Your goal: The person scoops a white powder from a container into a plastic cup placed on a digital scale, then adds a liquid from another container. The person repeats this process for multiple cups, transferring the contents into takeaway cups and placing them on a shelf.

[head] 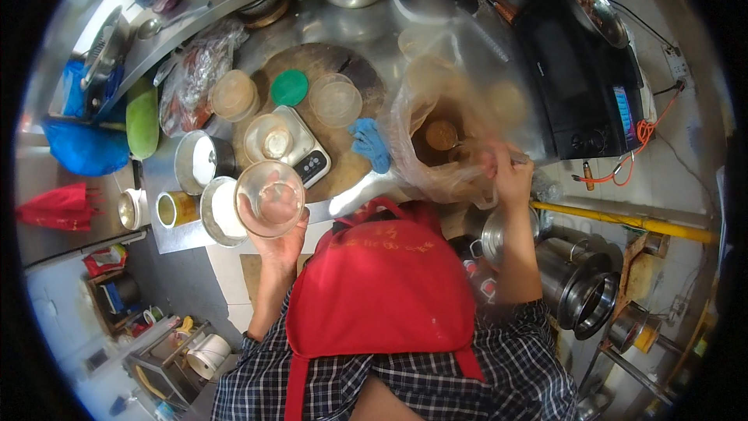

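Note:
My left hand [283, 248] holds a clear round plastic tub [266, 178] from below, and its fingers show through the wall. My right hand [511, 174] grips the handle of a ladle or scoop [442, 135], whose round bowl carries brown stuff. That scoop sits inside an open clear plastic bag [409, 169], over dark brown contents that I cannot name. Left of the bag is a white digital kitchen scale [318, 166] on a round wooden chopping block [345, 178]. Another clear tub [254, 134] stands on the scale.
Around the scale lie a green lid [290, 88], clear lids or tubs [336, 100] and a blue cloth [371, 143]. Two metal pots with white contents [204, 161] and a yellow can [178, 209] stand left. A black appliance [575, 76] occupies the right; a shelf [193, 9] overhangs the back.

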`<act>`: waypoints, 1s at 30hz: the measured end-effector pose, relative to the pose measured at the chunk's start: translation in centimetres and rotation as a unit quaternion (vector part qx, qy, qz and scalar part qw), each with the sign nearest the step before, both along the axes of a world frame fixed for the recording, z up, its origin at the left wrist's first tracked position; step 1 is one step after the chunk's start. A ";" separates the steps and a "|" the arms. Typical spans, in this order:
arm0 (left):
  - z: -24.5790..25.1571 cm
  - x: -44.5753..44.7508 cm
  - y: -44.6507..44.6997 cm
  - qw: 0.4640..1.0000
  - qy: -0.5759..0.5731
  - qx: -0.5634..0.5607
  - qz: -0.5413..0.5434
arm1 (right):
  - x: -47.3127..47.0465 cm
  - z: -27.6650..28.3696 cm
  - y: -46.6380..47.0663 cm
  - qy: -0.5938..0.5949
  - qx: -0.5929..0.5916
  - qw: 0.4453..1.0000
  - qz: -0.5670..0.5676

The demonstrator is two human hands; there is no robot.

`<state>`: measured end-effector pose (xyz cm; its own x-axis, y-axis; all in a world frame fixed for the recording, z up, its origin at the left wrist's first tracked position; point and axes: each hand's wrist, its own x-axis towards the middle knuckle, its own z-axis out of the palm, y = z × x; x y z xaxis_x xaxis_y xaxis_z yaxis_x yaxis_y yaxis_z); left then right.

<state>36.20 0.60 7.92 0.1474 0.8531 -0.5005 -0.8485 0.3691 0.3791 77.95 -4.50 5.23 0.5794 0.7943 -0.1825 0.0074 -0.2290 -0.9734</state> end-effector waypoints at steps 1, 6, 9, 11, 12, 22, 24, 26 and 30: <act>0.0 0.0 0.0 1.000 -0.003 0.002 -0.001 | 0.2 -0.2 -0.2 0.008 -0.001 1.000 -0.011; 0.5 0.1 -0.1 1.000 -0.011 0.012 0.006 | 0.6 0.9 -0.5 0.024 0.006 0.999 -0.040; 1.0 0.1 -0.1 1.000 -0.005 0.009 0.015 | 0.6 3.0 -0.5 0.001 0.015 0.999 -0.044; 0.9 -0.3 -0.5 1.000 -0.006 0.013 0.021 | 0.9 4.4 -0.3 -0.003 0.023 0.999 -0.037; 1.0 -0.6 -0.7 1.000 -0.005 0.015 0.027 | 0.7 6.0 -0.2 -0.014 0.004 0.999 -0.047; -1.2 -4.1 -3.3 0.995 -0.020 0.011 0.095 | -5.3 13.4 6.0 0.023 0.092 0.991 0.096; -1.1 -4.6 -3.9 0.993 -0.008 0.008 0.115 | -8.7 13.8 8.1 0.054 0.080 0.987 0.125; -1.2 -5.0 -4.6 0.991 0.007 0.004 0.131 | -11.2 11.9 10.0 0.082 0.099 0.973 0.190; -1.5 -6.1 -5.6 0.985 0.053 -0.010 0.162 | -18.5 9.1 12.6 0.075 0.078 0.966 0.235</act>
<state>30.07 -4.98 6.45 -0.1860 0.8366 -0.5152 -0.8789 0.0928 0.4679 59.45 8.09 14.32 0.1250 0.9878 -0.0934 -0.0686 -0.0853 -0.9940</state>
